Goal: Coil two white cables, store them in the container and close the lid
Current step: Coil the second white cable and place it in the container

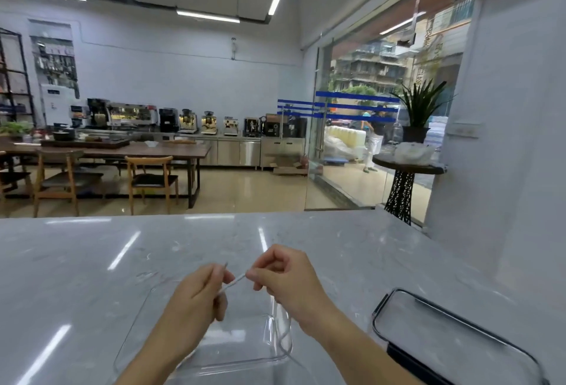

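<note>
Head-cam view, looking down at grey marble bench (92, 262). Pinching a white cable (235, 281) w/ left hand (196, 292) and right hand (286, 277), fingers of both curled round it, short stretch pulled taut between, prob. to straighten it for coiling. Held just above clear container (242, 348), presumably so a finished coil drops straight in. Black-rimmed lid (444, 335) lying off to the right on bench, apart from container, leaving the opening free. No second cable in sight. Coiling prob. barely begun.

The white cable (235, 281) blurred (only a short stretch shows); container (136, 320) cropped below.
</note>
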A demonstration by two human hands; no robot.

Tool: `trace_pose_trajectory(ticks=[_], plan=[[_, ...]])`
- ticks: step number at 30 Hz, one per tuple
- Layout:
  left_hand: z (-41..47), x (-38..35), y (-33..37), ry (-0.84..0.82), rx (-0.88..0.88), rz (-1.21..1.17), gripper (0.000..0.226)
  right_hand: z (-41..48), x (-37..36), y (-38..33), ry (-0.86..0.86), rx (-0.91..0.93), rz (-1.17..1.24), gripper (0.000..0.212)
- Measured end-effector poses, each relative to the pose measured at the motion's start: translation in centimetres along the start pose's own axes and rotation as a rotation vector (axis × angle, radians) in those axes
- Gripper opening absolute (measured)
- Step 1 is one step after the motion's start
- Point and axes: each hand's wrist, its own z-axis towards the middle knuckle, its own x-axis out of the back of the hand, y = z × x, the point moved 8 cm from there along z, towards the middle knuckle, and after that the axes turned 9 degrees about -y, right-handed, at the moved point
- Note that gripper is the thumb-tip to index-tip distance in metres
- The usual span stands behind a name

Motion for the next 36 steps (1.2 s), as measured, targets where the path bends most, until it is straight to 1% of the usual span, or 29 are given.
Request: trace_pose_trajectory(ticks=[2,5,8,10,13,15,16,19,21,23,26,27,28,29,30,33,35,36], plan=[[-0.3,-1.3,0.1,-0.126,0.016,-0.092,0.038,0.3,0.2,-0.6,0.018,0.086,-0.022,0.015],[-0.3,-1.9,0.2,-0.213,0.038,-0.223,0.04,0.7,0.3,-0.8,0.037,0.161,-0.057,0.027],[-0.3,-2.1,0.4,-0.308,0.074,-0.327,0.036,0.9,-0.2,-1.2,0.015,0.235,-0.135,0.03],[-0.4,-2.0,0.3,-0.349,0.107,-0.379,0.033,1.0,-0.6,-1.5,-0.008,0.266,-0.152,0.028],[-0.7,-1.7,0.0,-0.343,0.158,-0.383,0.033,1.7,-0.6,-1.4,0.006,0.263,-0.165,0.022],[-0.8,-1.1,0.4,-0.324,0.151,-0.433,0.031,2.3,-0.7,-0.8,0.012,0.21,-0.163,0.02],[-0.7,-0.6,0.6,-0.304,0.131,-0.5,0.031,2.5,-0.7,-0.2,0.0,0.167,-0.141,0.022],[-0.3,1.4,1.0,-0.197,0.058,-0.726,0.03,3.0,-1.2,1.5,-0.087,0.033,0.017,0.017],[-0.3,2.2,0.8,-0.132,0.017,-0.78,0.03,3.2,-1.7,2.2,-0.164,-0.03,0.073,0.012],[-0.3,2.8,0.4,-0.073,-0.006,-0.832,0.032,3.1,-2.9,3.0,-0.303,-0.134,0.169,0.01],[-0.3,3.9,0.3,-0.022,-0.035,-0.894,0.033,1.4,-6.1,3.8,-0.621,-0.329,0.416,0.011],[-0.3,4.3,0.3,-0.007,-0.044,-0.901,0.032,1.0,-6.7,4.0,-0.671,-0.349,0.425,0.013],[-0.2,4.7,0.3,0.011,-0.048,-0.909,0.031,1.0,-6.9,4.1,-0.674,-0.35,0.412,0.016],[-0.2,5.1,0.2,0.028,-0.049,-0.918,0.031,1.3,-6.8,4.2,-0.63,-0.331,0.393,0.018],[-0.1,5.5,0.0,0.042,-0.044,-0.926,0.032,1.9,-6.1,4.2,-0.542,-0.293,0.368,0.018],[-0.1,5.8,-0.6,0.04,-0.016,-0.921,0.032,4.1,-1.9,3.8,-0.137,-0.084,0.211,0.016],[-0.3,5.0,-0.9,-0.015,0.032,-0.889,0.028,4.4,1.2,3.2,0.144,0.074,0.025,0.016],[-0.4,4.3,-1.0,-0.065,0.063,-0.878,0.027,4.3,2.3,2.9,0.257,0.139,-0.093,0.015]])
